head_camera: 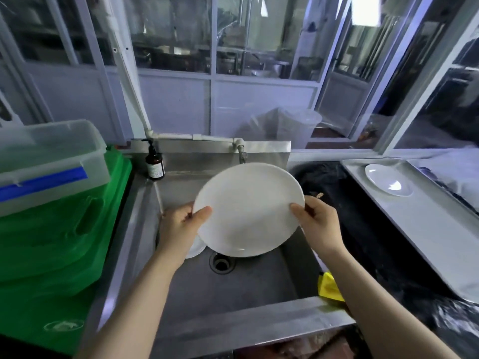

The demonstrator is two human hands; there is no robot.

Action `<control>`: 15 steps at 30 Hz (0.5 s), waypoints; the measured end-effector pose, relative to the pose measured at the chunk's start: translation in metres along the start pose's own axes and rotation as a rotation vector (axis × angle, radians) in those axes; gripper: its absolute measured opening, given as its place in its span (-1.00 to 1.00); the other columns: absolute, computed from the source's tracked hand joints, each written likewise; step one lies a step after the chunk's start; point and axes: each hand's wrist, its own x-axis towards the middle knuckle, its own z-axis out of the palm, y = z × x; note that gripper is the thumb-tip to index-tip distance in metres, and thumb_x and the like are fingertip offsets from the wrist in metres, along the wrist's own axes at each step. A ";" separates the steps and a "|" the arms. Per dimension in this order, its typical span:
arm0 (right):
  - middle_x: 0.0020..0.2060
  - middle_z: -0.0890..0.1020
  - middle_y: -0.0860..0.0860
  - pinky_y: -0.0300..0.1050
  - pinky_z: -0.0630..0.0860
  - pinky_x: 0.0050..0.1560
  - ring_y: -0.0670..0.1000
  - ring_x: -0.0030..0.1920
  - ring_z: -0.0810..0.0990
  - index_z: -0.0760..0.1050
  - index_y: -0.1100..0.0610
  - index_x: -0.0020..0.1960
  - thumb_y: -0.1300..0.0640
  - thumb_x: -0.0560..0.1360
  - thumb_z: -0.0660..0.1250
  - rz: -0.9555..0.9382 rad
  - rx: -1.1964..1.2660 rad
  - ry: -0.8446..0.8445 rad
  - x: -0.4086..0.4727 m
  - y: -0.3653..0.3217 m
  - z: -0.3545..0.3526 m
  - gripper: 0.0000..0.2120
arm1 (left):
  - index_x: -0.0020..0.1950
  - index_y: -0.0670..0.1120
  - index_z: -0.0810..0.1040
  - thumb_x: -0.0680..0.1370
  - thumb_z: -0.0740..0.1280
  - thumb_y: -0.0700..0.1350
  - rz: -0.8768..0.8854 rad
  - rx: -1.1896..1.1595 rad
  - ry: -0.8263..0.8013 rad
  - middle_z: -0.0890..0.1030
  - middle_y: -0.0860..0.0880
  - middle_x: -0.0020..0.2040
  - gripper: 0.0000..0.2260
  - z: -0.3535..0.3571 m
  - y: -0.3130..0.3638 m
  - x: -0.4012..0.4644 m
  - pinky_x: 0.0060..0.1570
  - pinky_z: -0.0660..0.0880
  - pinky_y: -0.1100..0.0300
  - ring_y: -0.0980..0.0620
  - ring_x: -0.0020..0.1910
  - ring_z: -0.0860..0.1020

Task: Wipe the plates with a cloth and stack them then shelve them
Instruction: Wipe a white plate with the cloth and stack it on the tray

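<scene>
Around the steel sink [259, 291] we see a grey panelled wall with glazed windows behind it, and a white pipe running down that wall to a tap [242, 155] over the sink's back edge. To the left of the sink stands a green bin [59, 242] with a clear plastic box [49, 161], marked by a blue tape strip, on top of it; what the box holds we cannot tell. At the sink's back left corner stands a brown pump bottle [154, 164]. Inside the sink, near the drain [221, 263], a few more white plates [195, 248] lie partly hidden. Above the basin we find a white plate [248, 211] held tilted, its face toward us. Our left hand [178, 226] grips the plate's left rim, thumb on the face and fingers curled behind; our right hand [320, 224] grips the right rim the same way. Both forearms reach in from the near edge of the sink. On the sink's right rim lies a yellow cloth [330, 287]. Right of the sink is a dark bag-lined bin [363, 229], and beyond it a steel tray [427, 229] with another white plate [388, 179] resting on its far end.
</scene>
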 end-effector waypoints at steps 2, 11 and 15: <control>-0.43 0.44 0.01 -0.10 0.27 -0.32 -0.04 -0.37 0.36 0.47 0.29 -0.28 0.19 0.52 0.35 0.117 0.179 -0.021 0.001 0.015 -0.006 -0.75 | -0.09 -0.24 0.61 0.30 0.42 0.16 -0.170 -0.192 -0.095 0.57 -0.12 -0.19 -0.54 0.016 -0.005 -0.006 -0.13 0.38 0.09 -0.04 -0.18 0.50; -0.36 0.55 0.10 -0.02 0.36 -0.25 0.09 -0.30 0.46 0.63 0.19 -0.27 0.17 0.53 0.35 0.529 0.400 -0.112 -0.009 0.083 -0.046 -0.78 | -0.07 -0.04 0.71 0.22 0.35 -0.26 -0.609 -0.458 -0.300 0.71 -0.09 -0.12 -0.67 0.086 -0.035 -0.048 -0.23 0.62 0.03 -0.06 -0.17 0.69; -0.37 0.61 0.07 -0.09 0.47 -0.38 0.04 -0.36 0.55 0.64 0.24 -0.12 0.03 0.61 0.23 0.573 0.400 -0.099 -0.023 0.118 -0.065 -0.66 | 0.07 -0.13 0.58 0.20 0.35 -0.34 -0.657 -0.500 -0.164 0.72 -0.08 -0.13 -0.55 0.118 -0.046 -0.073 -0.32 0.62 0.08 -0.13 -0.04 0.62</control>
